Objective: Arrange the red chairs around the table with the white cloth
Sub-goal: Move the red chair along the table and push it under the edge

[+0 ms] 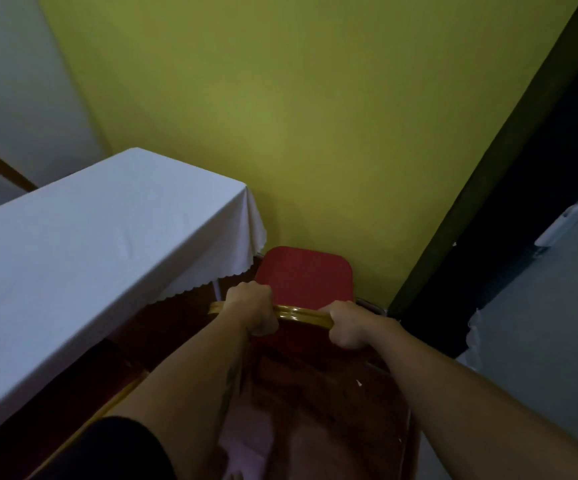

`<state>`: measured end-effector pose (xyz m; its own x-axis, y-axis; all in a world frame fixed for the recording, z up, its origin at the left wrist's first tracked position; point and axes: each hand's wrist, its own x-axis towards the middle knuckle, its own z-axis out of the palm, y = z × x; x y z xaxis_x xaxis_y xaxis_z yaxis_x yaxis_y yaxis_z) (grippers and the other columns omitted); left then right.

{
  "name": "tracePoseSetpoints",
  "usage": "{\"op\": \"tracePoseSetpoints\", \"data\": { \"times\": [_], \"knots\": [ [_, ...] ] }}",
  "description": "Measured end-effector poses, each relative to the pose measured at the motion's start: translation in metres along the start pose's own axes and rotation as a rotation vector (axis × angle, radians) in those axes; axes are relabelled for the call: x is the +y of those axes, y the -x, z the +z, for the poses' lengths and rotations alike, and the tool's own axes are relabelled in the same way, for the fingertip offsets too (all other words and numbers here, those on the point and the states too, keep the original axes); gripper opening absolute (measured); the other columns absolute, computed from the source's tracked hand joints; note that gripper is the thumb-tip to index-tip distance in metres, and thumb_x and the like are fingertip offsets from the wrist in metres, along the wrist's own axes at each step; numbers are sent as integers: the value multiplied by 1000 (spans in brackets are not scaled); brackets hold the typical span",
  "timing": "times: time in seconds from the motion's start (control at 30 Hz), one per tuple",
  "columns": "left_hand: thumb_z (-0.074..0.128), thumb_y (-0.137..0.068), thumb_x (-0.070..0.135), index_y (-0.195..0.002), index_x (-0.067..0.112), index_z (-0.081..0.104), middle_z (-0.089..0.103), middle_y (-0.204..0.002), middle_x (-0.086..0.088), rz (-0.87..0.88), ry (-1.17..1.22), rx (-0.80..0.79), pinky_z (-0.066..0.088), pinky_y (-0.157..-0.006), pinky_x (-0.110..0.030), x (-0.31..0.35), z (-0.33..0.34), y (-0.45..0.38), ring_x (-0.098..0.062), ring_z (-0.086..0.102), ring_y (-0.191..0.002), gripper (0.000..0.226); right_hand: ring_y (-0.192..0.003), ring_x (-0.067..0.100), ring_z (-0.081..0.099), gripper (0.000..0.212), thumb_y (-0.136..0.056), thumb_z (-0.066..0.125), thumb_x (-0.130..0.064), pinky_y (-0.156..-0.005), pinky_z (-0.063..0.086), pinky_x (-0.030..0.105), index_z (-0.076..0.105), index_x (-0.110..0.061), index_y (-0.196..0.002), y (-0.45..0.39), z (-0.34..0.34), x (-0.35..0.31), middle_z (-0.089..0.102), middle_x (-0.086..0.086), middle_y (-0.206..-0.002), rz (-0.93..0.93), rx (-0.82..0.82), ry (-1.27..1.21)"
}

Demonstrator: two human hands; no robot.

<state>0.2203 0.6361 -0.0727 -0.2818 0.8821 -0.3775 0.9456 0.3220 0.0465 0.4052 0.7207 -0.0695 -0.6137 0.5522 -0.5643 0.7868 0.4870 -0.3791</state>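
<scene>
A red chair with a gold frame stands at the short end of the table with the white cloth, its seat pointing toward the green wall. My left hand grips the gold top rail of the chair's back on the left. On the right of the same rail, my right hand is closed around it. The chair's back and legs are mostly hidden beneath my arms.
A green wall rises just beyond the chair. A dark door frame runs diagonally at the right, with a grey door or panel past it. The floor under the chair is dark reddish-brown.
</scene>
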Motion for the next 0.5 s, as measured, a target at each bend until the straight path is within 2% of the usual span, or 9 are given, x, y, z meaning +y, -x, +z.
{"op": "tracePoseSetpoints", "data": {
  "times": [0.1, 0.2, 0.27, 0.37, 0.43, 0.5],
  "knots": [
    [61, -79, 26, -85, 17, 63, 62, -79, 0, -30, 8, -18, 56, -72, -31, 9, 5, 18, -16, 61, -70, 11, -88, 24, 68, 43, -79, 49, -4, -76, 55, 38, 75, -31, -101, 9, 2, 8, 71, 1, -93, -22, -15, 45],
    [62, -80, 25, -88, 15, 64, 62, -80, 0, -52, 11, -49, 57, -72, -32, 23, 9, 37, -16, 59, -68, 13, -88, 22, 67, 37, -75, 48, -9, -87, 55, 43, 72, -33, -91, 19, 6, 19, 70, -3, -89, -25, -29, 91],
    [62, -80, 28, -87, 16, 63, 61, -80, 0, -46, -13, -49, 55, -68, -31, 33, 12, 49, -15, 56, -65, 14, -92, 22, 65, 40, -74, 48, -12, -96, 49, 48, 73, -35, -95, 26, 8, 25, 71, -4, -91, -22, -44, 114],
    [61, -81, 35, -89, 17, 63, 59, -79, 0, -13, -77, -75, 51, -67, -31, 50, 16, 61, -18, 58, -70, 19, -95, 23, 62, 36, -74, 58, -16, -96, 38, 49, 74, -37, -99, 36, 10, 40, 70, -4, -92, 41, -34, 100],
    [59, -83, 37, -99, 16, 66, 61, -85, -1, 26, -99, -128, 51, -71, -33, 58, 19, 65, -21, 61, -79, 28, -96, 25, 64, 27, -64, 70, -29, -98, 43, 49, 73, -38, -89, 43, 13, 57, 71, -5, -89, 101, 39, 29],
    [58, -84, 39, -108, 15, 67, 64, -95, -4, 66, -75, -193, 53, -77, -35, 61, 23, 65, -23, 62, -85, 36, -94, 27, 68, 24, -57, 76, -30, -88, 52, 43, 72, -35, -81, 49, 20, 72, 71, -3, -85, 156, 102, -109]
  ]
}}
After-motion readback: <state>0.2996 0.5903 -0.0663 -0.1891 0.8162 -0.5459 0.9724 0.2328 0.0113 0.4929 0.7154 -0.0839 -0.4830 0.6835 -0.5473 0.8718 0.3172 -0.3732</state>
